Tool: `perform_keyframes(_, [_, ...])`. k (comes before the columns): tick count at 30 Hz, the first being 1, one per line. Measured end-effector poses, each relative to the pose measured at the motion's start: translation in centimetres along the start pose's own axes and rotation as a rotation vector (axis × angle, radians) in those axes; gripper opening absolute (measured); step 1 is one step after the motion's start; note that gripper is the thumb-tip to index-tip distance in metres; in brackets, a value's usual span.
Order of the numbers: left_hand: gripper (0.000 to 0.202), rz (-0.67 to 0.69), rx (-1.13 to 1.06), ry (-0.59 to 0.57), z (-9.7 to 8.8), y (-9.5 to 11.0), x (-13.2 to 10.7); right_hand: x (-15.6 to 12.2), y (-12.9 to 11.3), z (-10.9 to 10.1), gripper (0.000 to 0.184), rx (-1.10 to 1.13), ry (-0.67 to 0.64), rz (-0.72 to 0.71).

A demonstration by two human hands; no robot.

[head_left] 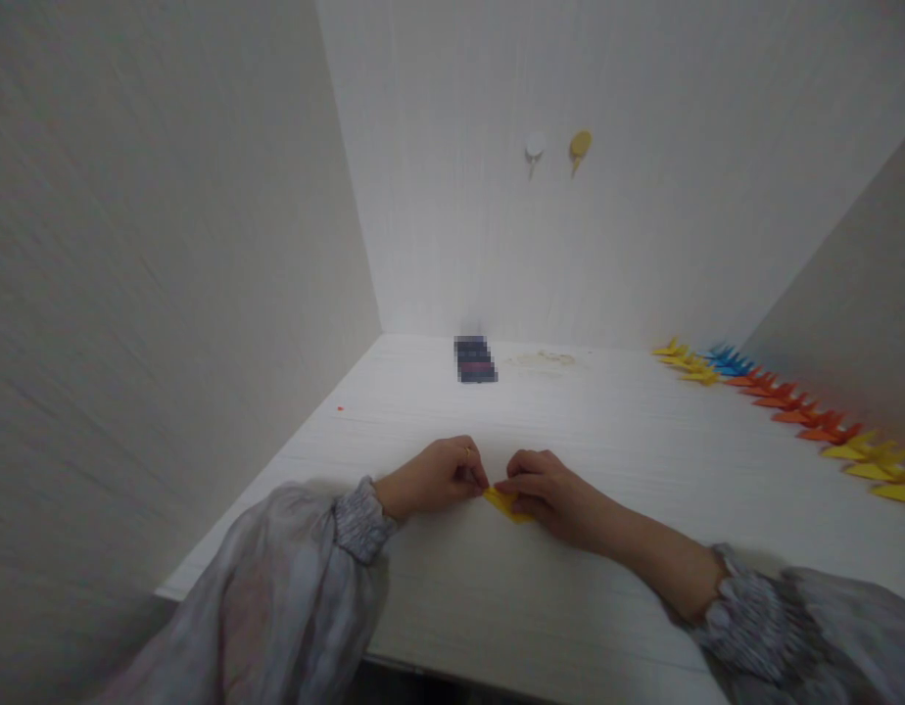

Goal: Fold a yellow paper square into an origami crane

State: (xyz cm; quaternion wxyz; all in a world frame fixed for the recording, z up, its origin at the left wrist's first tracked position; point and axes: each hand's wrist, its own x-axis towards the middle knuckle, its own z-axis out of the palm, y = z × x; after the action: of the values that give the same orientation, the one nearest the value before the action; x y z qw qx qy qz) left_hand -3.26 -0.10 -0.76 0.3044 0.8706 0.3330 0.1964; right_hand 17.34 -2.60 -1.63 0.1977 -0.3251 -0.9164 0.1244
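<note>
A small folded yellow paper (503,502) is held between my two hands, low over the white table near its front edge. The fingertips of my left hand (456,468) pinch its left tip. On the other side, my right hand (545,490) grips the paper with its thumb below and fingers on top. The right fingers cover part of the paper, so its full shape is hidden.
Folded paper cranes line the table's right side: yellow ones (684,360), blue ones (728,359), orange ones (794,403) and more yellow ones (875,465). A dark pixelated object (475,359) lies at the back. Two hooks (580,145) hang on the back wall.
</note>
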Motion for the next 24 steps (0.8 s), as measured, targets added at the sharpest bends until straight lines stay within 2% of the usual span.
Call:
perform_keyframes(7, [0.018,0.159,0.087,-0.089,-0.8,0.1,-0.4,0.0,0.0,0.2,0.02,0.007,-0.013,-0.003])
perform_keyframes(12, [0.021,0.088,0.137,-0.039,-0.9,0.2,-0.4,0.0,-0.3,0.0,0.024,0.002,-0.018,0.017])
perform_keyframes(24, [0.017,0.135,0.093,-0.117,-1.1,0.1,-0.5,0.0,-0.3,-0.1,0.023,0.022,-0.042,0.037])
